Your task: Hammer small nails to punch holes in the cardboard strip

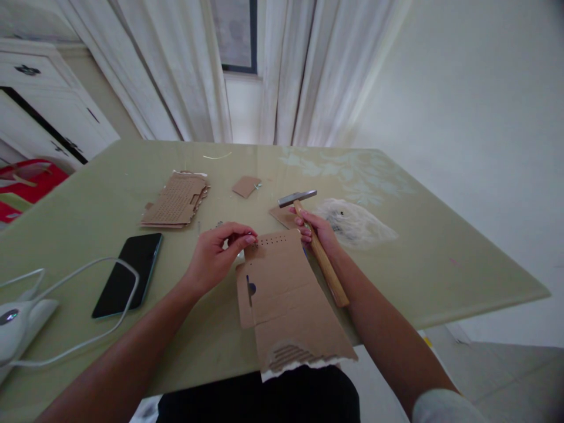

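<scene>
A torn piece of brown cardboard (pixel 291 288) lies in front of me, its ragged end sticking out over the table's near edge. Rows of small holes run along its far end. My left hand (pixel 224 249) is at the far left corner of the cardboard, thumb and fingertips pinched together on something too small to make out. My right hand (pixel 319 232) is wrapped round the wooden handle of a hammer (pixel 324 258), just right of the cardboard. The hammer's metal head points away from me, above a smaller cardboard piece (pixel 282 217) partly hidden by it.
Stacked cardboard sheets with punched holes (pixel 176 200) lie at the back left, and a small cardboard square (pixel 247 185) behind my hands. A crumpled clear plastic bag (pixel 352 223) is on the right. A phone (pixel 127 276), a white cable (pixel 74 352) and a white device (pixel 22 329) occupy the left.
</scene>
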